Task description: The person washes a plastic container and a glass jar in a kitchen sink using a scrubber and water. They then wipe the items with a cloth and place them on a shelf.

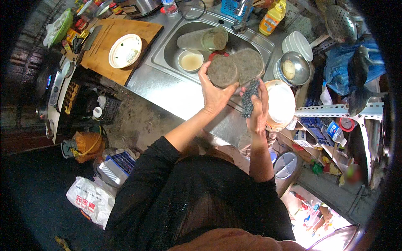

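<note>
My left hand (216, 94) grips a round container-like object (223, 71) by its rim; its upturned flat face is grimy grey-brown. A larger, similarly grimy rounded object (248, 65) lies against it at the sink's right. In my right hand (260, 105) is a dark grey steel wool scourer (250, 98), close to the larger object's lower edge. Behind, a pale greenish cylinder (202, 39) lies on its side in the steel sink (171, 40), one end dirty. A white bowl of cloudy liquid (190, 61) sits beside it. Something red shows partly behind the held object.
Left of the sink are a wooden cutting board (150, 29), a patterned bowl (125, 51) and a cleaver (93, 37). To the right stand stacked white bowls (280, 103), a steel bowl (296, 67) and white dishes (298, 45). A yellow bottle (272, 17) stands behind the sink, near the faucet (240, 25).
</note>
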Demonstrator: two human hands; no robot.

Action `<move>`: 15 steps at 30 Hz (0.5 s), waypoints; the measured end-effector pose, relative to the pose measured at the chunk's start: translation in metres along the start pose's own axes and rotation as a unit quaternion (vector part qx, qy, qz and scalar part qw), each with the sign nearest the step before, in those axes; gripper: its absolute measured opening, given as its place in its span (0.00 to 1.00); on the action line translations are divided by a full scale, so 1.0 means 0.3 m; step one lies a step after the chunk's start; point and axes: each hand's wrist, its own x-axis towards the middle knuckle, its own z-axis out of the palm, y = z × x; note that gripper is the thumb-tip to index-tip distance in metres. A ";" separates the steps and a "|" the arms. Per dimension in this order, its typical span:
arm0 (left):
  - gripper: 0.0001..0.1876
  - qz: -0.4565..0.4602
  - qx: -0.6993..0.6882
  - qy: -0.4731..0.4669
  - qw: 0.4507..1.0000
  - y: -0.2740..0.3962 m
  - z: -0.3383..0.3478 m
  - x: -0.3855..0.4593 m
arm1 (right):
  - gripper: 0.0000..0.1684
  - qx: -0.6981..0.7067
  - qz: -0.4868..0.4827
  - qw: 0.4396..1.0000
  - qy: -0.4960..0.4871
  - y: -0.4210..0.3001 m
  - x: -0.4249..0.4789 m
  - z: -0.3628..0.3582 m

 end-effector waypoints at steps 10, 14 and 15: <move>0.52 -0.011 0.056 -0.069 0.996 -0.062 -0.003 0.169 | 0.30 -0.355 -0.158 0.915 0.109 -0.027 0.141 0.141; 0.50 0.004 0.110 -0.103 0.989 -0.117 0.060 0.197 | 0.30 -0.423 -0.148 0.892 0.050 -0.088 0.226 0.205; 0.50 0.009 0.110 -0.105 0.988 -0.123 0.074 0.208 | 0.30 -0.434 -0.139 0.889 0.042 -0.102 0.251 0.219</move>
